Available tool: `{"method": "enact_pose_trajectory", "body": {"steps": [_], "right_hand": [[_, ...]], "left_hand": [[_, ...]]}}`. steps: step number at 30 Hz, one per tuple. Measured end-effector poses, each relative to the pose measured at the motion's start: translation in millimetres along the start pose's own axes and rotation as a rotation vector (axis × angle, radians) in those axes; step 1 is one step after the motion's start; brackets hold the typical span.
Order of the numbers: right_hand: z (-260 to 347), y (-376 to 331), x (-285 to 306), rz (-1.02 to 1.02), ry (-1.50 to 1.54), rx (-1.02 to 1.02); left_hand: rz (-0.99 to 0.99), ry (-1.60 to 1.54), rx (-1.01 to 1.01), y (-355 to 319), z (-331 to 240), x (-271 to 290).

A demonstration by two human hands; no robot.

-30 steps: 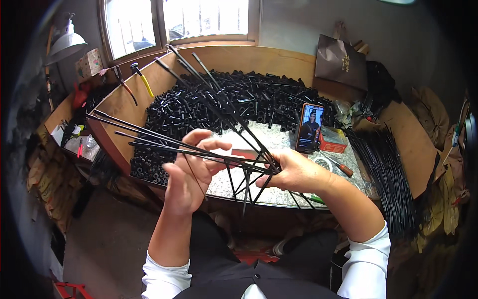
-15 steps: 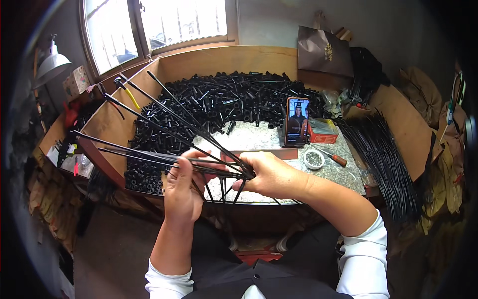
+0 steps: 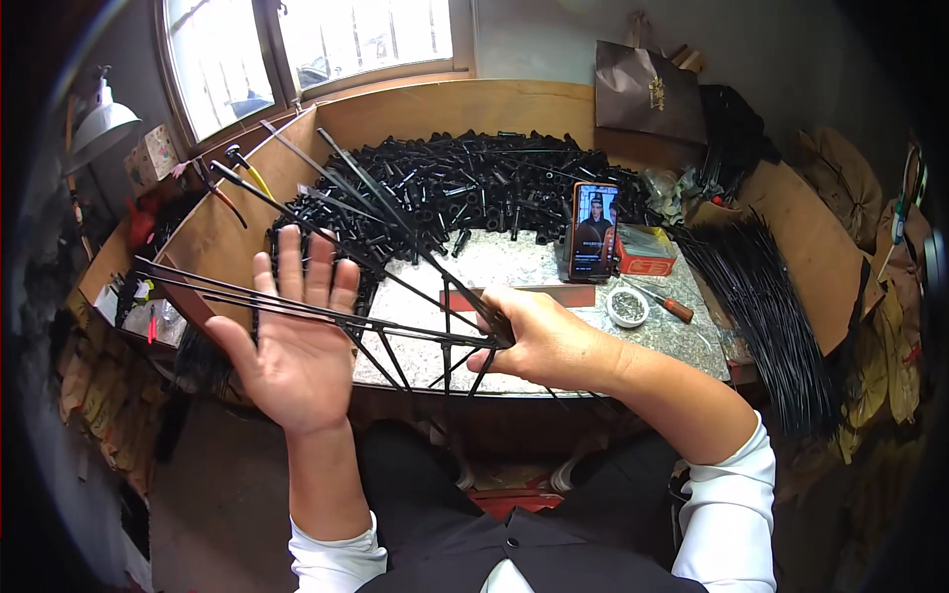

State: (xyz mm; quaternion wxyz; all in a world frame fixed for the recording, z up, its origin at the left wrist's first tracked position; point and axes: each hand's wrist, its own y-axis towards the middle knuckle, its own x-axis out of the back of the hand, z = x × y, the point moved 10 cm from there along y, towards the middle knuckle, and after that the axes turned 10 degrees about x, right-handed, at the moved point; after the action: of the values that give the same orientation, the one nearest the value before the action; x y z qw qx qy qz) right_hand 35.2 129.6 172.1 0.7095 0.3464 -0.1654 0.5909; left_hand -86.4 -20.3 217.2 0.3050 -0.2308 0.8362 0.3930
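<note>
My right hand (image 3: 547, 339) is closed round the gathered end of a black umbrella frame (image 3: 420, 336), whose thin ribs fan out to the left and toward the window. Short jointed struts hang from the ribs below my grip. Open, with its palm up and fingers spread, my left hand (image 3: 303, 346) is just behind the lower ribs, which cross in front of its palm. Whether that palm touches them I cannot tell.
Short black tubular parts (image 3: 435, 183) are heaped at the back of the worktop (image 3: 405, 296). On the right are a phone (image 3: 593, 232), a red box (image 3: 647, 259), a bowl of small metal bits (image 3: 627, 308), a screwdriver (image 3: 672, 309) and a sheaf of black rods (image 3: 756, 316).
My left hand has let go of the ribs, opened and moved left. The ribs have spread a little, while my right hand keeps its hold in nearly the same place.
</note>
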Motion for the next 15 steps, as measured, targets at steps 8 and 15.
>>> {"method": "enact_pose_trajectory", "body": {"steps": [8,15], "right_hand": [[8.3,6.0,12.7,-0.095,-0.035,0.052],[19.2,11.5,16.7,-0.071,-0.129,0.066]], "left_hand": [[-0.096,0.355,0.04,-4.7,20.1,29.9],[0.109,0.635,0.213,-20.8,75.1,-7.3]]}}
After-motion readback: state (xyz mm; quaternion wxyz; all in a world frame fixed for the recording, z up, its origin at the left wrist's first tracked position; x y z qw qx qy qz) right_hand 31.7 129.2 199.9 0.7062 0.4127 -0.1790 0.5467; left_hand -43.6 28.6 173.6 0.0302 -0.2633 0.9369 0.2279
